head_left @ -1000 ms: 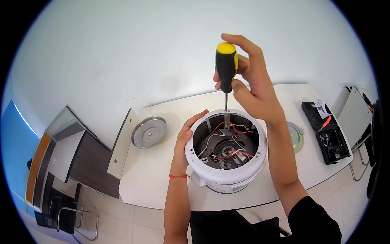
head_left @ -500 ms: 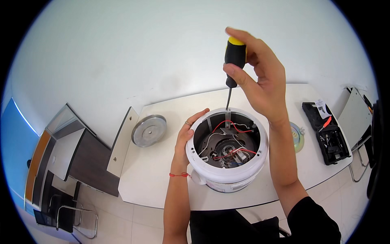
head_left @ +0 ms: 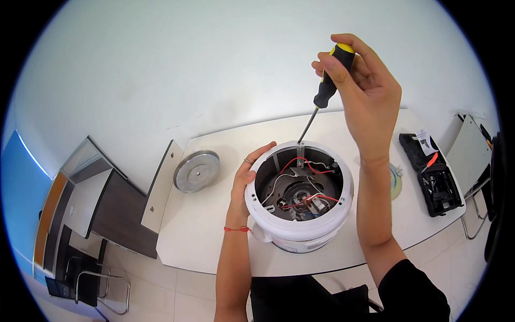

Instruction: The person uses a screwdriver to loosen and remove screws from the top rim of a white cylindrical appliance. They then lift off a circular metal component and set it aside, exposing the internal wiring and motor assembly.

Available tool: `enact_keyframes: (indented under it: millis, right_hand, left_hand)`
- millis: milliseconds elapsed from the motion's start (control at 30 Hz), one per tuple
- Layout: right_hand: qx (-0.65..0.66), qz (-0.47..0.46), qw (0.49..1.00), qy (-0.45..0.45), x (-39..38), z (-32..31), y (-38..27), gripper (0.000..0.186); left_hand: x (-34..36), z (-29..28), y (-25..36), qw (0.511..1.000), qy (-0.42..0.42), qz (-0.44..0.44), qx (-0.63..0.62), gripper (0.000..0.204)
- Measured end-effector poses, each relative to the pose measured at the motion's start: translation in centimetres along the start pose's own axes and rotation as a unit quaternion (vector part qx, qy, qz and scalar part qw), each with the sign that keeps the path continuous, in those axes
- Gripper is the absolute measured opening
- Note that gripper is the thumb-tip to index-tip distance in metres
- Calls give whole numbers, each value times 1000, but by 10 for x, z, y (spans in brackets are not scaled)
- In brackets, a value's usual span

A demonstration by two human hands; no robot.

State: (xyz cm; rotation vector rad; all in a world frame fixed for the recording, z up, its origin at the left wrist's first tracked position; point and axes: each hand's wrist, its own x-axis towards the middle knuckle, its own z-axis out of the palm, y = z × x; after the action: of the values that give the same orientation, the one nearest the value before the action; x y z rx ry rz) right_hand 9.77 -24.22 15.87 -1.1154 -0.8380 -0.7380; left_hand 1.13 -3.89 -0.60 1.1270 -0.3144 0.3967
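Note:
A white round appliance body [head_left: 289, 231] stands with its open top up, showing red and white wires [head_left: 298, 199] and metal parts inside. My left hand [head_left: 245, 180] is closed round its left side, fingers over the rim. My right hand [head_left: 370, 96] grips a black and yellow screwdriver [head_left: 326, 92] above the appliance's back right. The screwdriver leans, handle to the right, with its tip at the back of the rim by a metal bracket [head_left: 300, 153].
On the white table [head_left: 193, 241] lie a round metal plate [head_left: 196, 172] at left, a greenish disc [head_left: 395, 182] partly behind my right arm, and an open black tool case [head_left: 434, 188] at right. A white wall [head_left: 214, 70] rises behind; desks [head_left: 86, 204] and a chair [head_left: 86, 284] stand at left.
My right hand and the screwdriver handle have moved right and up, so the screwdriver leans more. Its tip stays by the back of the rim. My left hand has barely moved.

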Motion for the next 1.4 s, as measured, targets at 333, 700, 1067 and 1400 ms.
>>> enact_keyframes:
  millis: [333,700,1067,1400]
  right_hand:
    - [314,-22,920,-234,12,-21,30,35]
    - [237,-24,961,-139,0,0,18,45]
    - [125,-138,978,-96,-1,4,25,37]
    - [113,-174,972,-108,1,5,34,44]
  left_hand:
    - [1,-1,-1,1000,-6,7,-2,88]
    - [1,1,-2,1000,3,8,-2,90]
    - [0,1,-1,1000,-1,9,0,89]
    - [0,-2,-1,1000,-2,9,0,88]
